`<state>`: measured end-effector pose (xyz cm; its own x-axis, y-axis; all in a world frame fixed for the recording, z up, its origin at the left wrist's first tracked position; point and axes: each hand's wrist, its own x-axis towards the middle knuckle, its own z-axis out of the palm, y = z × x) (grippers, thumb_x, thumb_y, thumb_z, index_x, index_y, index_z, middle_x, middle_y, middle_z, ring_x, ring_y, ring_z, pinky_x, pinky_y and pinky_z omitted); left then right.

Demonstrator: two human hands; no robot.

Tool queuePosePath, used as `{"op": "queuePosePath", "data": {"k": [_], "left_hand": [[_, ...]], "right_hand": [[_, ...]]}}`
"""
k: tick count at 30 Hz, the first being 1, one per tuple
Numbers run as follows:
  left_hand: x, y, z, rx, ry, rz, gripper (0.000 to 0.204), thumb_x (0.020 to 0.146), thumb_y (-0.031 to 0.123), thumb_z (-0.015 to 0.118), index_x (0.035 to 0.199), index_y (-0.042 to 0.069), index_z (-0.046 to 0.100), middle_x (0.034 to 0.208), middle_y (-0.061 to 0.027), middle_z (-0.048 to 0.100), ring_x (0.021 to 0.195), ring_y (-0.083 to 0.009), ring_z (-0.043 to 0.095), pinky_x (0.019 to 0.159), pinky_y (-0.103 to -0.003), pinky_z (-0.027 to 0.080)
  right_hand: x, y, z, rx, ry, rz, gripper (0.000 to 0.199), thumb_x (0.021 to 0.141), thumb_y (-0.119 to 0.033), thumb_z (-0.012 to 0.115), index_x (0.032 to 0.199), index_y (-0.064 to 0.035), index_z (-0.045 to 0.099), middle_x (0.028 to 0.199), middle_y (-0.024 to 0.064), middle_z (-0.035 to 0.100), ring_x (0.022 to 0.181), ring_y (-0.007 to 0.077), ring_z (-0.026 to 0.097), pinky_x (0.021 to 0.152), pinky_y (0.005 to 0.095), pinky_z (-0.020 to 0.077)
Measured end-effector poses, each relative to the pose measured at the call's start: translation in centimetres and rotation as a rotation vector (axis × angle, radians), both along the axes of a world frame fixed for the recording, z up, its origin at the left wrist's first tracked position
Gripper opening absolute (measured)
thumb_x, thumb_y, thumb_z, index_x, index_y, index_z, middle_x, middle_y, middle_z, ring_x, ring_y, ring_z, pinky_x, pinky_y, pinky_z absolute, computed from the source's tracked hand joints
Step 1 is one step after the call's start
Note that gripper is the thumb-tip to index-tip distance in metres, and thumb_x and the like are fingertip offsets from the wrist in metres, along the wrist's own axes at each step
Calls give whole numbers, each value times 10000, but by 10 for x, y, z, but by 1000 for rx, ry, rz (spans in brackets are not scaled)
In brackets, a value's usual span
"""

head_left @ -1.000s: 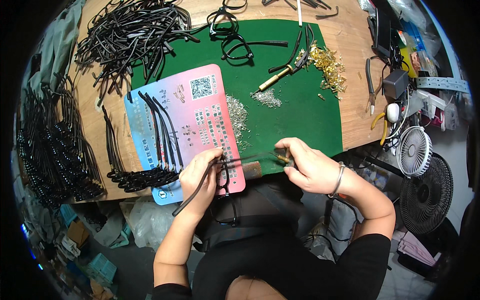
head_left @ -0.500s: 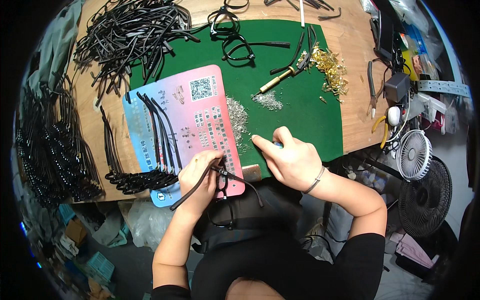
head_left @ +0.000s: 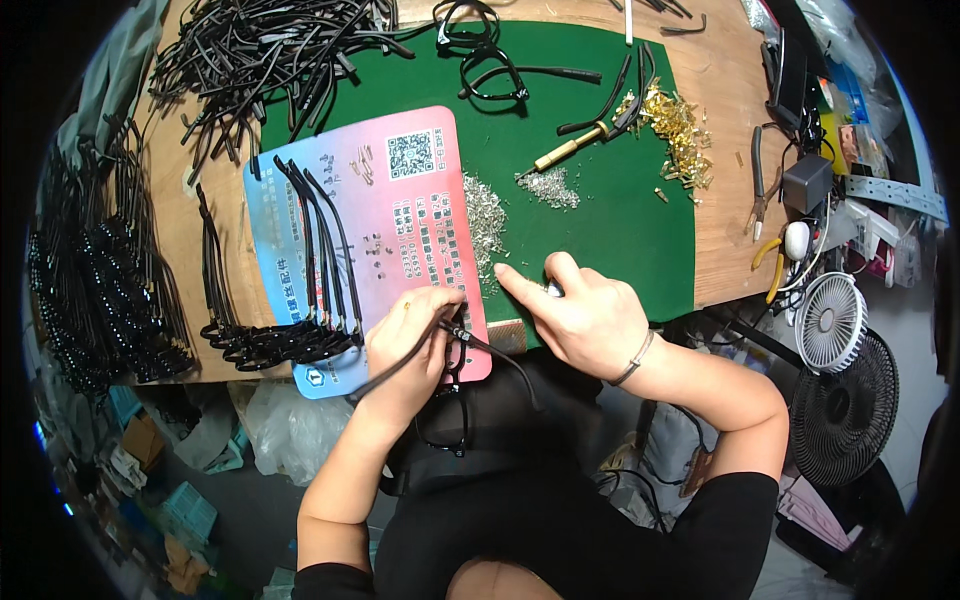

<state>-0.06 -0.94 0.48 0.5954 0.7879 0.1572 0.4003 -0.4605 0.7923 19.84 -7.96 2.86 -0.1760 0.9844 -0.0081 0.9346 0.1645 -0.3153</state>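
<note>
Along the bench's near edge, your left hand (head_left: 405,345) is closed on the black glasses frame (head_left: 461,338), hinge corner up, arms splayed, front hanging low; likely keeps the joint exposed. Your right hand (head_left: 595,320) has its index stretched to the near end of the small silver parts (head_left: 485,215), contact unclear; other fingers curl round a shiny-ended item (head_left: 553,290), can't tell what. Green mat (head_left: 610,235) probably gives contrast and stops rolling. Glasses: glossy, plastic-looking, thin curved arms. Silver parts: tiny, metallic, loose. Far right, gold-coloured pieces (head_left: 680,140): slender, shiny. Brass-coloured driver (head_left: 568,151): straight rod, dark tip.
</note>
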Motion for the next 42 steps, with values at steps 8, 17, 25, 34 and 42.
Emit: {"op": "queuePosePath", "data": {"k": [8, 17, 25, 34, 42], "left_hand": [[1, 15, 9, -318, 46, -40, 182, 796, -104, 528, 935, -16, 608, 827, -104, 630, 579, -176, 625, 549, -277, 510], [4, 9, 7, -190, 5, -38, 206, 767, -127, 538, 924, -15, 610, 795, -113, 610, 599, -196, 604, 520, -290, 492], [4, 9, 5, -93, 8, -49, 246, 726, -142, 535, 922, -14, 609, 799, -126, 608, 643, -238, 613, 569, -317, 503], [3, 6, 1, -14, 58, -10, 262, 738, -146, 527, 941, 4, 599, 797, -105, 608, 687, -211, 616, 613, -294, 495], [4, 6, -2, 46, 58, 19, 154, 776, -47, 583, 914, 18, 605, 822, -111, 638, 688, -268, 629, 601, -345, 496]], "right_hand": [[-5, 5, 5, -255, 483, 58, 353, 824, -188, 550, 1175, -167, 540, 868, 140, 481, 591, 280, 585, 557, 372, 517], [-9, 8, -1, -229, 492, 56, 349, 809, -151, 581, 1157, -139, 574, 845, 97, 472, 590, 224, 559, 510, 321, 503], [-10, 9, 0, -76, 303, 132, 345, 802, -185, 596, 1144, -146, 576, 816, 79, 471, 530, 204, 540, 460, 310, 481], [-1, 23, -8, 66, 82, 336, 353, 787, -194, 573, 1125, -100, 535, 763, 62, 471, 503, 169, 545, 406, 302, 454], [-2, 28, -7, -6, 183, 315, 338, 803, -186, 586, 1115, -68, 532, 771, 82, 482, 534, 209, 579, 427, 337, 471]]}}
